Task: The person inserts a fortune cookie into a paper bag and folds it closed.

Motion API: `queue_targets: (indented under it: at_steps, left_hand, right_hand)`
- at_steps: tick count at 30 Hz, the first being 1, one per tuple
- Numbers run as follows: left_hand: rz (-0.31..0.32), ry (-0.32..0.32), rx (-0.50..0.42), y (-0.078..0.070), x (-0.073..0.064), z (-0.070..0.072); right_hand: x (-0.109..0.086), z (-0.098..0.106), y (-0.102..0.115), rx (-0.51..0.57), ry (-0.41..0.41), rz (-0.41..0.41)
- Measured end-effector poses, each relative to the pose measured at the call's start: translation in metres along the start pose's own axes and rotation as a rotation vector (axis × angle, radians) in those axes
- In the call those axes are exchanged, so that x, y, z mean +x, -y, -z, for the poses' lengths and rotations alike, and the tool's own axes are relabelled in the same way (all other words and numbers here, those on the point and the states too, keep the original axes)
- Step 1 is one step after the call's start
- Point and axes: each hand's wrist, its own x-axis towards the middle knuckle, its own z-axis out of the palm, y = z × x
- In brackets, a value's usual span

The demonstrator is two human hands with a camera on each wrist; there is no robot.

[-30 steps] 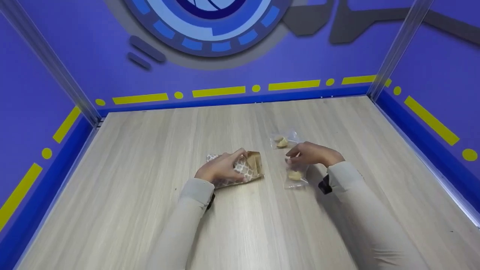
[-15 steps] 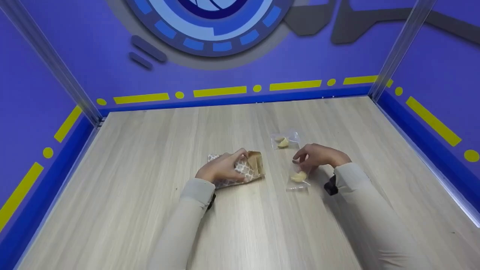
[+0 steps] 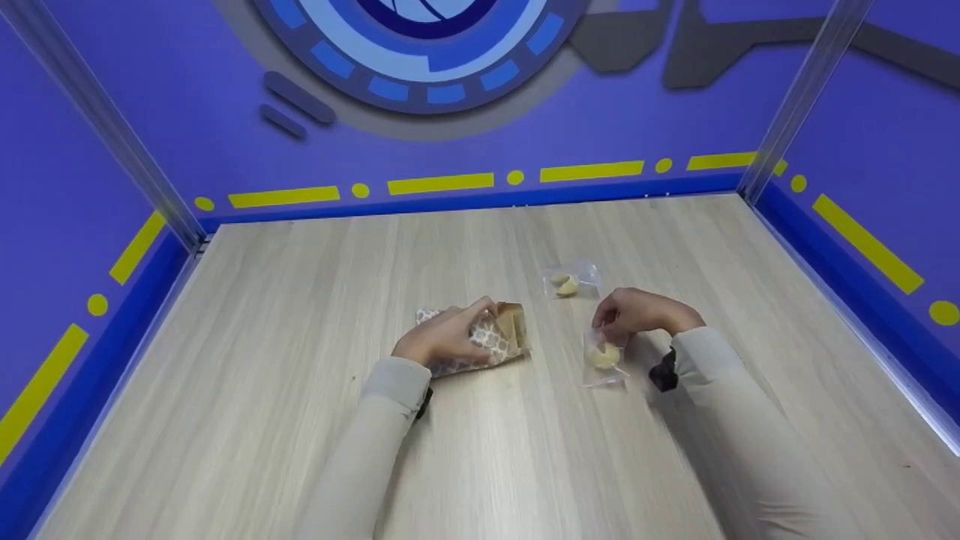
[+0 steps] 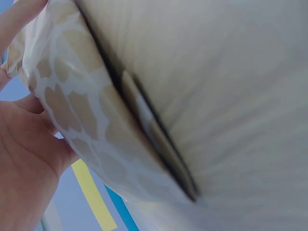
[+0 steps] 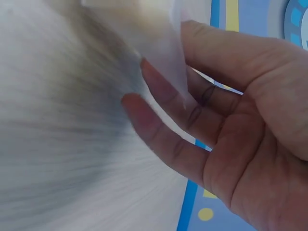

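My left hand grips a paper bag printed with brown giraffe-like patches. The bag lies on its side, and its plain brown mouth faces right. In the left wrist view the thumb and fingers wrap round the patterned paper. To the right, my right hand pinches the top of a clear plastic packet holding a pale yellow, folded piece that looks like a fortune cookie. From the right wrist view, the packet's film hangs between thumb and fingers. A second such packet lies just beyond the right hand.
The light wood-grain table carries the bag and packets. Blue-purple panels with yellow dashes wall it in at the back and both sides. Each wrist wears a dark strap below a light sleeve.
My right hand has shifted slightly right, and the packet it pinches has moved right with it. The left hand and the bag stay where they were.
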Motion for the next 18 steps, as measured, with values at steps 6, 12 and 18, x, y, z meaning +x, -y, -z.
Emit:
queue_targets:
  at_steps: [6,12,18]
  left_hand:
    - [0.005,0.001,-0.003,-0.0001,-0.0009,0.0002]
    - [-0.008,-0.002,0.003,-0.0003,-0.0007,0.0002]
    - [-0.013,-0.003,0.017,0.0007,0.0,-0.0004]
  right_hand:
    - [0.0008,-0.001,-0.0018,0.034,-0.026,0.028]
    - [0.0005,-0.0016,-0.0025,0.055,-0.064,0.032]
    - [0.0016,-0.0015,-0.0029,0.082,-0.111,0.014]
